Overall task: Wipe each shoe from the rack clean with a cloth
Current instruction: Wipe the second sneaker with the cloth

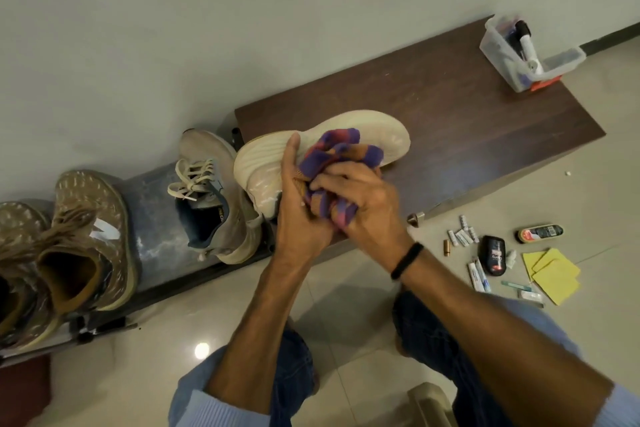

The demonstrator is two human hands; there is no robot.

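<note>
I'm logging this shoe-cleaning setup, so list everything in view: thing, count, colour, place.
cream shoe: 1, sole up, over the brown cabinet
cloth: 1, purple-orange, on that sole
grey sneaker: 1, on the rack
tan shoes: 2, rack's left
clear box: 1, cabinet's far end
polish items: several, floor
yellow sheets: a few, floor
left hand: grip on shoe
right hand: grip on cloth

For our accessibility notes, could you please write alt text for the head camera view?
A person's left hand steadies a cream sneaker, sole up, on a dark wooden bench while the right hand presses a purple-and-orange cloth to it. More shoes wait on the rack at left.
</note>
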